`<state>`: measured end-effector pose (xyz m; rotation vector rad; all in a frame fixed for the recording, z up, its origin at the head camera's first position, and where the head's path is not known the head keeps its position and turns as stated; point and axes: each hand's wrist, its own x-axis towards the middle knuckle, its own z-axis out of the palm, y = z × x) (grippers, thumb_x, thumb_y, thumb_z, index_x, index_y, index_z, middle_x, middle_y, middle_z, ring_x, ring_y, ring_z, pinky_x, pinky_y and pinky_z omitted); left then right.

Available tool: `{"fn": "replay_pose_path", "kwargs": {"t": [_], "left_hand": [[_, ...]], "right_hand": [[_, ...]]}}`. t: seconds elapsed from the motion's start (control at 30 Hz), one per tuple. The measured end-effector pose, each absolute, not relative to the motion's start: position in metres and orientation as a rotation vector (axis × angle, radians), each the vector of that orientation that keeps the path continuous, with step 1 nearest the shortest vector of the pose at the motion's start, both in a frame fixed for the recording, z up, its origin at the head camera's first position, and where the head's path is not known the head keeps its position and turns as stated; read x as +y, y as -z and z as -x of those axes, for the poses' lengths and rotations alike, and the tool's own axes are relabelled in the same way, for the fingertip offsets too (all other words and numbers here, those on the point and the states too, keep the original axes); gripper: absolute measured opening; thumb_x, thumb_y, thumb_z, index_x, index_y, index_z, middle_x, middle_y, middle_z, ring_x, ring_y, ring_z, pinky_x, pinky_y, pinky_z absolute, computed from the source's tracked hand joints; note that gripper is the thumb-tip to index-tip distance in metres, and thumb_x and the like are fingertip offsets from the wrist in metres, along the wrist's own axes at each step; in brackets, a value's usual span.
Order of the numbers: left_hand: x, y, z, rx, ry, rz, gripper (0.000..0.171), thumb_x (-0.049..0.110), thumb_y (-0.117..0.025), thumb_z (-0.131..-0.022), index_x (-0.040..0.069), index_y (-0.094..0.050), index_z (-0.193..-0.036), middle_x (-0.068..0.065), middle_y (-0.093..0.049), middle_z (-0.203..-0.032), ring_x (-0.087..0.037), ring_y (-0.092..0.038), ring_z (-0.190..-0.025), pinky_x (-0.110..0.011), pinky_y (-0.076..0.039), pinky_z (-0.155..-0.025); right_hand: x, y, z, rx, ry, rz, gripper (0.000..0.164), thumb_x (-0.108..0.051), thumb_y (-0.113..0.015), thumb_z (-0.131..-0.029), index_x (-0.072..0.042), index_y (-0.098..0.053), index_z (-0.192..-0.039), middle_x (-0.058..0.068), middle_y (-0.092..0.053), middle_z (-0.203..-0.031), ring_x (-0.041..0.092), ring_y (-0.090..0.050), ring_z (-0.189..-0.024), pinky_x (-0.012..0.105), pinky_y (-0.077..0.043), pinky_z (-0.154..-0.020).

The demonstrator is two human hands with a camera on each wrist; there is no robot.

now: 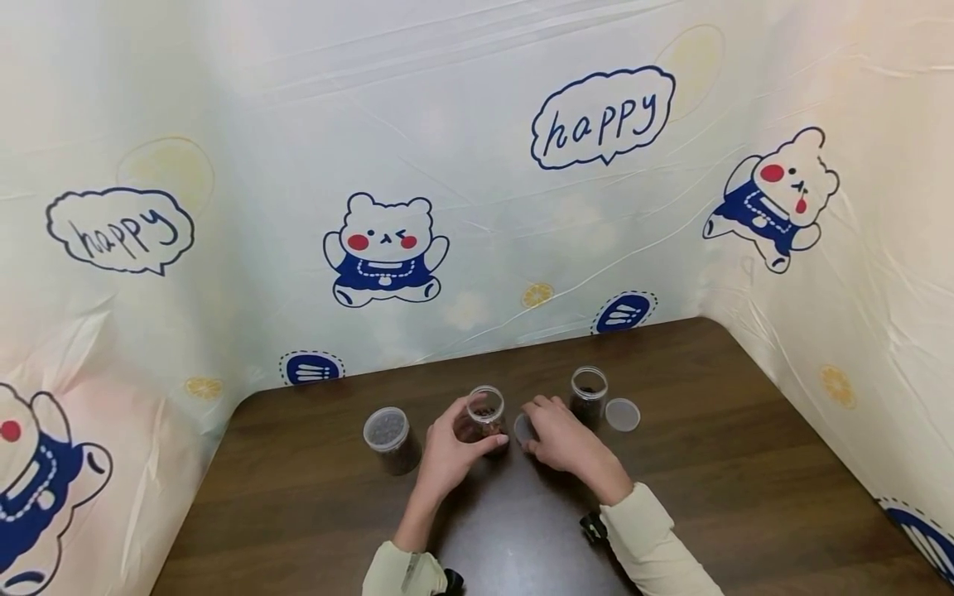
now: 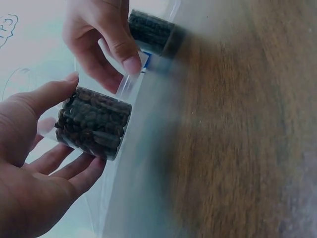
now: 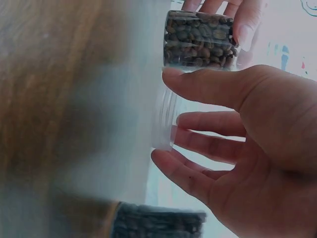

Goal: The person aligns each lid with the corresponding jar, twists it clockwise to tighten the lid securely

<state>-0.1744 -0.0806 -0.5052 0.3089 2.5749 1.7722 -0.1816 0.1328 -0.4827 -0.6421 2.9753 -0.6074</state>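
Observation:
My left hand (image 1: 447, 451) grips a clear open jar (image 1: 488, 414), thumb on one side and fingers round the other. Brown coffee beans (image 3: 198, 42) fill the lower part of it, as the right wrist view shows. Just right of that jar, my right hand (image 1: 562, 434) holds a translucent round lid (image 1: 524, 429) at the tabletop. In the right wrist view, thumb and fingers sit at opposite edges of this lid (image 3: 166, 119). The lid stays apart from the jar's mouth.
A lidded jar (image 1: 395, 447) with dark contents stands left of my left hand. Behind my right hand is an open jar (image 1: 587, 406) of dark contents, with another lid (image 1: 623, 415) lying beside it. A printed curtain (image 1: 477, 248) rises behind the brown table (image 1: 298, 497).

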Motion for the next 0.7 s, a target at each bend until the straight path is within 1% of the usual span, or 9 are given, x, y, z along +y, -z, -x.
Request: {"fn": "replay_pose_path", "kwargs": {"t": [0.07,0.23,0.3,0.47,0.53,0.63,0.7], "left_hand": [[-0.081,0.503,0.171,2.569,-1.773,-0.324,0.068,0.027,-0.092,-0.083,0.018,-0.061,-0.144,-0.003,-0.075,-0.118,-0.018,-0.075,-0.106,-0.031,-0.062,-0.091],[-0.083,0.501,0.161,2.546,-1.79,-0.339,0.068,0.025,-0.093,-0.082,0.018,-0.062,-0.142,-0.003,-0.075,-0.121,-0.017,-0.075,-0.106,-0.027,-0.061,-0.09],[-0.084,0.501,0.157,2.539,-1.803,-0.338,0.067,0.024,-0.093,-0.081,0.021,-0.063,-0.141,-0.004,-0.075,-0.122,-0.017,-0.075,-0.106,-0.027,-0.061,-0.09],[-0.086,0.499,0.148,2.505,-1.83,-0.338,0.065,0.024,-0.094,-0.079,0.028,-0.065,-0.137,-0.007,-0.073,-0.13,-0.017,-0.072,-0.115,-0.029,-0.059,-0.099],[-0.087,0.498,0.145,2.482,-1.833,-0.348,0.066,0.023,-0.095,-0.079,0.026,-0.065,-0.138,-0.008,-0.071,-0.133,-0.018,-0.071,-0.119,-0.029,-0.058,-0.102],[-0.089,0.499,0.14,2.457,-1.829,-0.374,0.069,0.022,-0.094,-0.079,0.018,-0.064,-0.14,-0.009,-0.071,-0.133,-0.021,-0.072,-0.118,-0.03,-0.059,-0.102],[-0.09,0.498,0.137,2.449,-1.823,-0.386,0.07,0.022,-0.095,-0.078,0.016,-0.064,-0.14,-0.009,-0.072,-0.132,-0.021,-0.072,-0.118,-0.03,-0.059,-0.102]], "right_hand": [[0.133,0.48,0.179,2.977,0.606,0.664,0.046,-0.014,-0.084,-0.088,0.005,-0.067,-0.126,0.019,-0.068,-0.122,0.037,-0.061,-0.107,0.05,-0.053,-0.098],[0.135,0.473,0.172,2.97,0.58,0.706,0.047,-0.017,-0.085,-0.087,0.005,-0.068,-0.126,0.017,-0.069,-0.119,0.034,-0.062,-0.104,0.048,-0.054,-0.095],[0.136,0.471,0.168,2.966,0.567,0.711,0.048,-0.018,-0.085,-0.088,0.004,-0.068,-0.126,0.016,-0.069,-0.119,0.034,-0.063,-0.104,0.047,-0.054,-0.094],[0.138,0.467,0.159,2.972,0.532,0.71,0.049,-0.022,-0.086,-0.087,0.002,-0.068,-0.127,0.016,-0.07,-0.122,0.035,-0.065,-0.109,0.048,-0.057,-0.095],[0.138,0.465,0.155,2.969,0.527,0.712,0.05,-0.023,-0.086,-0.087,0.002,-0.069,-0.126,0.015,-0.07,-0.122,0.035,-0.065,-0.11,0.049,-0.057,-0.094],[0.139,0.464,0.15,2.959,0.523,0.723,0.049,-0.024,-0.086,-0.087,0.001,-0.069,-0.126,0.014,-0.07,-0.122,0.034,-0.064,-0.11,0.049,-0.058,-0.092],[0.14,0.464,0.147,2.957,0.522,0.737,0.049,-0.024,-0.086,-0.086,0.001,-0.069,-0.125,0.013,-0.07,-0.12,0.033,-0.064,-0.109,0.048,-0.058,-0.09]]}}
